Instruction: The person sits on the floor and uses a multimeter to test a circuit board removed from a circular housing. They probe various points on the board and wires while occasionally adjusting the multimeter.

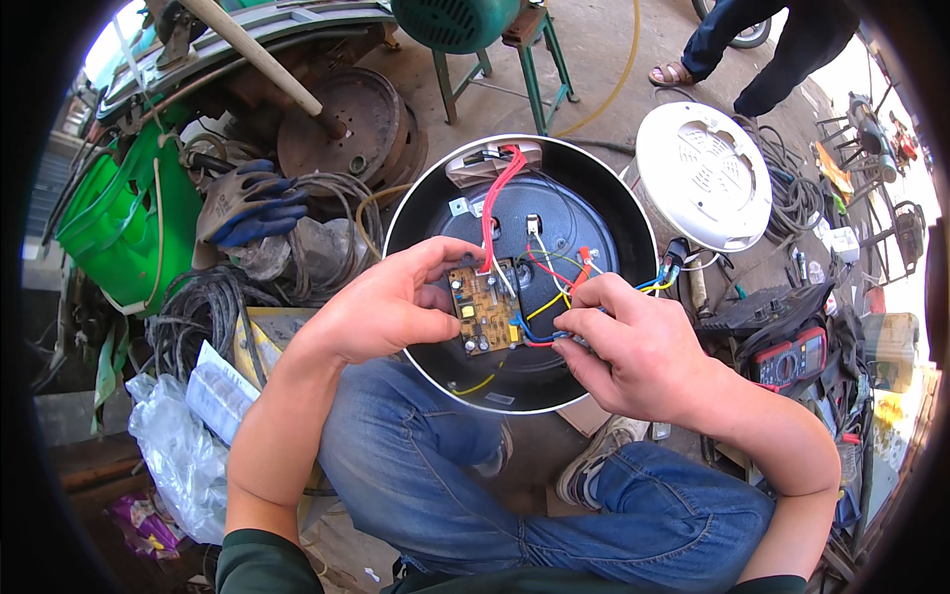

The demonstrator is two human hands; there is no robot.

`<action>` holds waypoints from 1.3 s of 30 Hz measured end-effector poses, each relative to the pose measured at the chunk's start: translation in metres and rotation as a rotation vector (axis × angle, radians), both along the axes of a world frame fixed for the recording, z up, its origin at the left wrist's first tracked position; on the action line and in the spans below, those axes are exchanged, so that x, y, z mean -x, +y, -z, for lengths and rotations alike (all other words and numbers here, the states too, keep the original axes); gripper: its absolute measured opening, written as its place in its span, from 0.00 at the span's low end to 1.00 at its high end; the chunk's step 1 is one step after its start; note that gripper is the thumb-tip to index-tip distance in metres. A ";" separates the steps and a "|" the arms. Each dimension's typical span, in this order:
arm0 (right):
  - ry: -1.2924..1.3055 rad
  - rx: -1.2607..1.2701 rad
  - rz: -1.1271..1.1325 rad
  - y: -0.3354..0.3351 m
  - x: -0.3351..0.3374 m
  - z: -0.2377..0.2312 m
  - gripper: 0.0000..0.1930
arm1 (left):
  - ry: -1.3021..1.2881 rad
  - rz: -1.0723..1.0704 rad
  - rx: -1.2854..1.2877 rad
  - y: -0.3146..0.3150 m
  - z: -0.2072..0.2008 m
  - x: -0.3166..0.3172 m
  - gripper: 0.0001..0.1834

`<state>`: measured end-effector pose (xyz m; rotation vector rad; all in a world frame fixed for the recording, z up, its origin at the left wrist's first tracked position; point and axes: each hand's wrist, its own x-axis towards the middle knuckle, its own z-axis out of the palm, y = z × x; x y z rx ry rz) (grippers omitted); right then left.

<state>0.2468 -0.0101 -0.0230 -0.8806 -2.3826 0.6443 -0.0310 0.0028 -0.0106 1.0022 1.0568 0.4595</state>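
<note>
A brown circuit board (485,315) sits over a round, white-rimmed appliance housing (416,371) with a dark inside, in front of my knees. My left hand (381,302) grips the board by its left edge, thumb below and fingers above. Thick red wires (500,198) run from the board up to a fitting on the housing's far wall. On the board's right side, my right hand (633,342) pinches a blue and red wire bundle (539,340). Yellow, red and white wires spread under that hand, and part of them is hidden by its fingers.
Right of the housing lies a white vented round cover (705,176). A red multimeter (790,358) and tangled cables are farther right. At left are a green bucket (124,223), work gloves (252,203) and coiled cable. A green-legged stand (544,74) and another person's legs (732,40) are beyond.
</note>
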 end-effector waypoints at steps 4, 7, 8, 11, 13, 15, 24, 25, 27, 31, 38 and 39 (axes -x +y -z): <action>0.009 -0.010 -0.042 -0.001 0.004 0.002 0.12 | -0.003 -0.022 0.016 -0.001 -0.001 -0.002 0.36; -0.023 0.000 -0.053 0.000 0.006 0.004 0.12 | 0.011 0.001 -0.004 0.000 0.000 0.000 0.36; -0.020 0.000 -0.057 0.000 0.006 0.006 0.11 | 0.014 0.003 -0.004 0.000 0.000 0.000 0.36; -0.017 0.007 -0.065 -0.002 0.008 0.013 0.09 | 0.028 0.003 -0.017 0.000 0.002 0.000 0.36; -0.023 0.021 -0.069 -0.004 0.009 0.014 0.09 | 0.043 0.006 -0.042 0.000 0.005 0.001 0.36; -0.057 0.031 -0.077 -0.005 0.009 0.011 0.09 | 0.060 0.011 -0.081 0.000 0.010 0.003 0.35; -0.063 0.027 -0.083 -0.004 0.011 0.018 0.08 | 0.111 0.013 -0.091 0.000 0.003 -0.001 0.34; -0.069 0.041 -0.076 -0.004 0.011 0.017 0.09 | 0.112 0.007 -0.079 0.000 0.001 -0.002 0.34; -0.080 0.070 -0.061 -0.005 0.011 0.015 0.09 | 0.105 0.000 -0.068 0.001 0.001 -0.003 0.34; -0.082 0.079 -0.041 -0.005 0.012 0.015 0.10 | 0.097 -0.014 -0.060 0.000 0.002 -0.002 0.34; -0.072 0.077 -0.051 -0.005 0.011 0.022 0.10 | 0.100 -0.011 -0.107 -0.001 0.008 0.001 0.34; -0.068 0.080 -0.055 -0.004 0.012 0.022 0.10 | 0.103 -0.009 -0.119 -0.001 0.008 0.001 0.34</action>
